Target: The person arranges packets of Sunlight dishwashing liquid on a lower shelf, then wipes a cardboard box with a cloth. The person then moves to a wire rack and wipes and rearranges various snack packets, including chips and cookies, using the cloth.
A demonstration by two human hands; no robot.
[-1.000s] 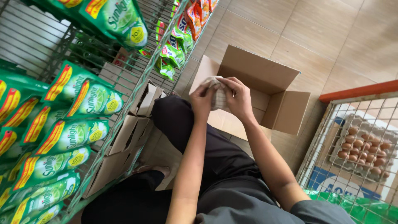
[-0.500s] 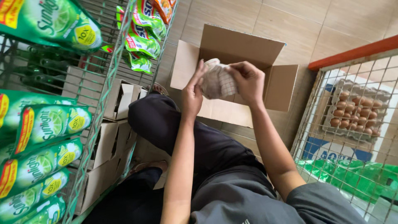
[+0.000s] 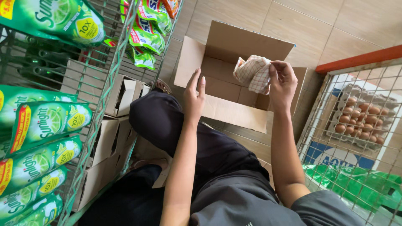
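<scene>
right hand (image 3: 283, 81) pinches a crumpled white red-checked cloth (image 3: 253, 73) by one edge over the open brown cardboard box (image 3: 234, 62), left hand (image 3: 194, 98) flat and released at the box's near-left flap, so the loose fingertip grip could let the cloth slip and drop

Green wire shelving rack (image 3: 109, 79) at left, hung with green plastic detergent pouches (image 3: 46, 125). Small open brown cartons (image 3: 113, 121) stacked behind its mesh. Beige tiled floor (image 3: 335, 29). At right, a wire cage (image 3: 364, 138) holds a grey tray of brown eggs (image 3: 360, 119).
</scene>
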